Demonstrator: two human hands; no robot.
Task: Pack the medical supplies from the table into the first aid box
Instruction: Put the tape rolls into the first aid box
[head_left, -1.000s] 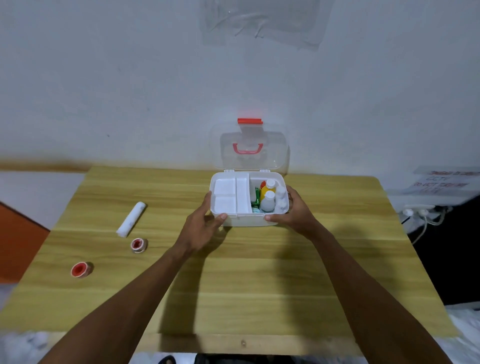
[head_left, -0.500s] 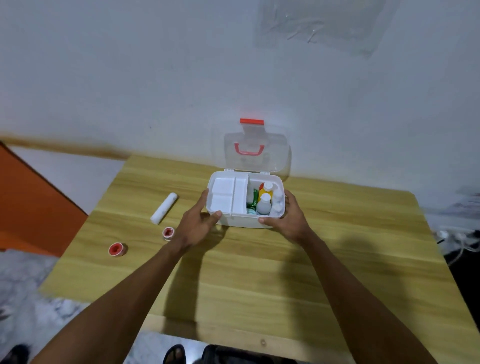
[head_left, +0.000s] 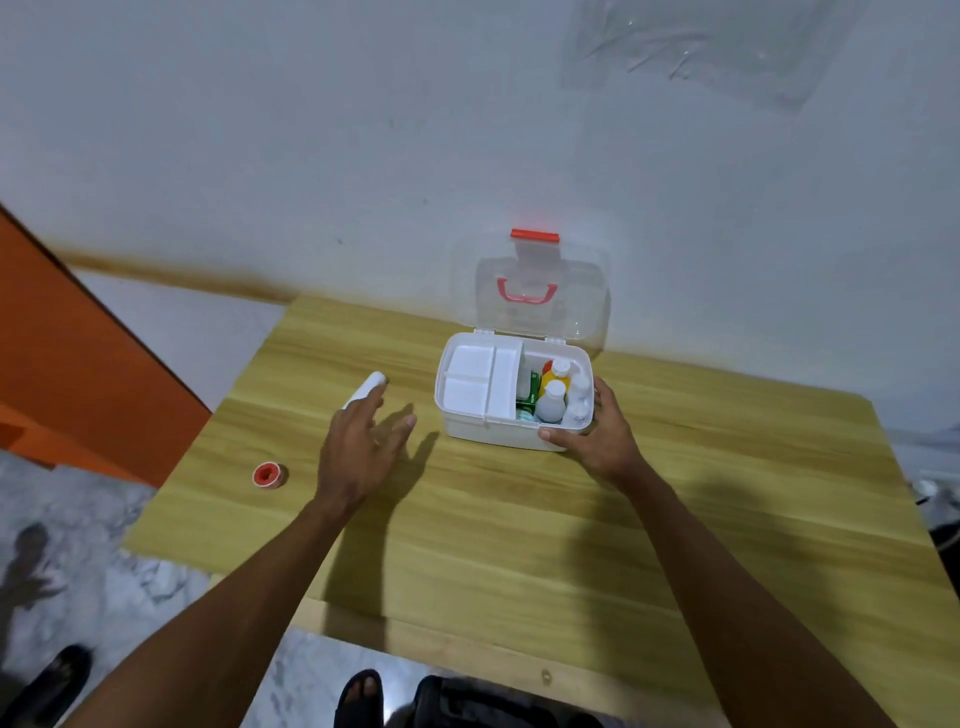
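— Wooden yellow counter (head_left: 519, 519) stands by a white wall. Where is the white plastic first aid box (head_left: 511, 397)?

— At 12 o'clock, with its clear lid (head_left: 540, 299) up. Small bottles (head_left: 553, 397) stand inside, on the 3 o'clock side.

— And the hands?

— Right hand (head_left: 602, 431) holds the box corner, fingers bent around it. Left hand (head_left: 358, 447) hangs over the counter, fingers spread, holding nothing.

— What lies out?

— White bandage roll (head_left: 370, 385) by the left fingertips, and round red tape roll (head_left: 269, 474) at 9 o'clock.

Left hand (head_left: 358, 447) hovers with fingers spread; right hand (head_left: 597, 431) cupped, thumb forward; both forearms extended.
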